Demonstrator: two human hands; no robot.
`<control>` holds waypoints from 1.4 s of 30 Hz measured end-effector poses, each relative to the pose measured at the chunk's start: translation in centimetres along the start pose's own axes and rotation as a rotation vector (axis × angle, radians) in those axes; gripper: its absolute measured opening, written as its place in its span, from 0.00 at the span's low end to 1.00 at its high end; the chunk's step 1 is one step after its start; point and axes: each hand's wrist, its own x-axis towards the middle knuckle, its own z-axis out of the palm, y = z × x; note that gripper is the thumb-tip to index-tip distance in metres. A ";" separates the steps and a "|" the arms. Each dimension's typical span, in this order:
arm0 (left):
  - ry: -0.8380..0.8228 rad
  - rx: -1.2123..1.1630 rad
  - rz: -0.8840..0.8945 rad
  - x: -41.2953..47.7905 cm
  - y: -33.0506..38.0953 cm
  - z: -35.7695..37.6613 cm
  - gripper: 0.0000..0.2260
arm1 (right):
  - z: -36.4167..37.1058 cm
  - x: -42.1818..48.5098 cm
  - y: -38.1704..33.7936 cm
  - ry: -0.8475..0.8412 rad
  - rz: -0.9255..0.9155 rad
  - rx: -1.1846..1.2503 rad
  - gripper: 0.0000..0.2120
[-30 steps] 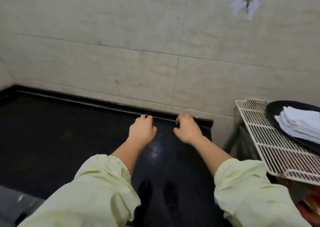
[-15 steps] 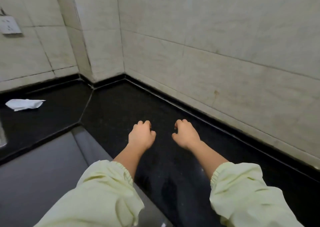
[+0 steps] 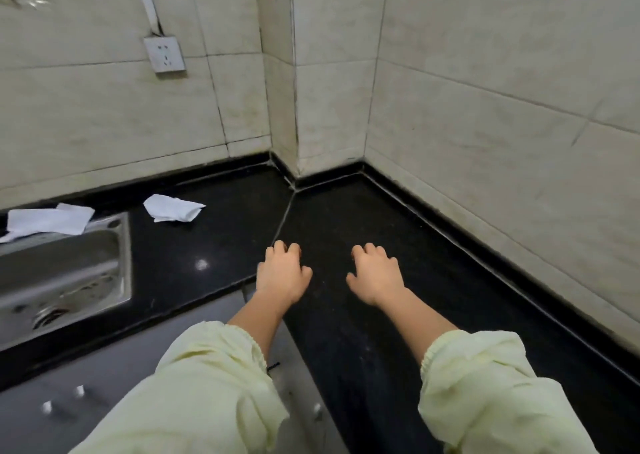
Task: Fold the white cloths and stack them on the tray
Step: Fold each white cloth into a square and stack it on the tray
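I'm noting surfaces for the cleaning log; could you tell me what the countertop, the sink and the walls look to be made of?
Countertop: dark polished stone, probably granite, with fine specks and a light glint. Sink: brushed stainless steel, judging by its grey sheen and drain. Walls: glazed cream tiles with faint veining and visible grout lines.

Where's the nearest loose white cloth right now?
In the head view, the crumpled white cloth lies on the black counter, ahead-left of the left hand, right of the sink.
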 end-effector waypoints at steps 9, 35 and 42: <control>0.006 -0.120 -0.200 9.2 -8.2 -1.3 0.18 | 1.3 11.6 -7.1 -0.101 -0.080 -0.035 0.25; -0.002 -0.173 -0.330 34.8 -39.5 -0.2 0.15 | 12.3 39.9 -34.5 -0.360 -0.159 0.027 0.22; -0.123 0.078 -0.129 40.3 -44.2 0.1 0.21 | 15.2 44.5 -37.6 -0.383 -0.084 0.161 0.20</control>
